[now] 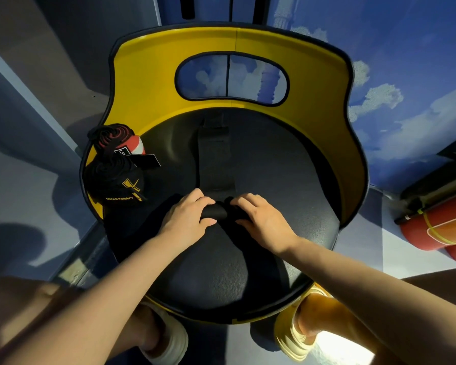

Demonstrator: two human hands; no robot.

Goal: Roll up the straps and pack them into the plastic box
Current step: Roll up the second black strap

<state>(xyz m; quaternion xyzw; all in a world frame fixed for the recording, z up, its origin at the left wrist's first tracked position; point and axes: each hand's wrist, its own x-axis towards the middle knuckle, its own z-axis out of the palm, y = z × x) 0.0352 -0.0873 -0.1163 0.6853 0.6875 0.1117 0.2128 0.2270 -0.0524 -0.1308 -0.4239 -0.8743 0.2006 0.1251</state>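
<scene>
Black strap (213, 156) lies flat down the middle of the dark round seat (287, 180) of a yellow chair (148, 83), and its near end is wound into a small roll (214, 210) between the person's two hands. The left hand (187, 219) has its fingers curled over the top of the roll and its thumb under the near side, so it holds the roll. The right hand (258, 217) has bent fingers on the other end of the roll, which is so dark there that how tight they hold cannot be told. Two rolled straps sit at the left edge of the seat, a red and white one (121, 139) and a black one with yellow words (117, 180), touching each other. No plastic box shows anywhere, so the packing part looks far off. The roll could go crooked if one hand turns faster than the other, and then it would come out like a cone and fall open. It could also spring loose if either hand lets go, since the roll is small and nothing keeps it shut. The far end of the strap seems to tuck into the seat near the back, so it may catch and pull. The two finished rolls are close to the rim, and a bump from the left arm could knock them to the floor (24, 206).
</scene>
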